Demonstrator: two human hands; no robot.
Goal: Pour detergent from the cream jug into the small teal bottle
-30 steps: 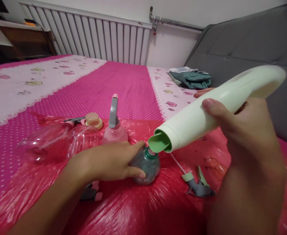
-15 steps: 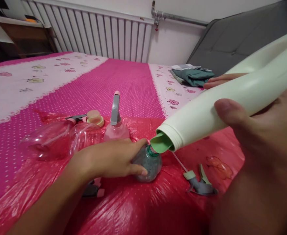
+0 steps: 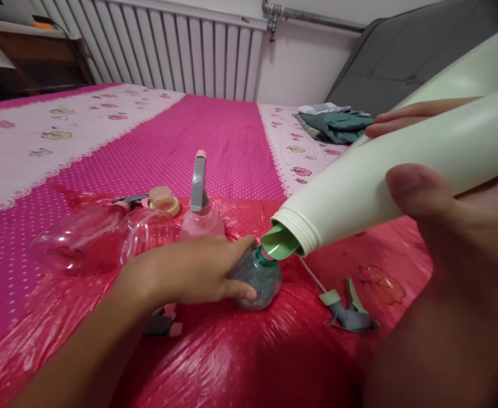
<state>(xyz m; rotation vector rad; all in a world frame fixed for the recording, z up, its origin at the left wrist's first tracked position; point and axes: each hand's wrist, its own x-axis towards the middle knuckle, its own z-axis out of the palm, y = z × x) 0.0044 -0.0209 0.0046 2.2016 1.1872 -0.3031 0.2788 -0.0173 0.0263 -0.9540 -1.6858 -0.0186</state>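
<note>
My left hand is wrapped round a small clear bottle with a green threaded neck, which stands on red plastic sheeting. In my right hand is a large pale-green jug, tilted down to the left. Its green pouring spout sits right at the small bottle's mouth. A thin clear gleam shows on the spout; whether liquid runs from it I cannot tell. To the right lies a grey and green spray head with its thin tube pointing up toward the jug's mouth.
A pink spray bottle stands behind my left hand. Left of it lie clear pink bottles and a cream round cap. Another grey and pink spray head is partly under my left forearm. Folded clothes lie at the back right.
The jug now lies at a slightly flatter angle, its body shifted a little to the right, with the spout still at the bottle's mouth. My left hand keeps its hold on the small bottle.
</note>
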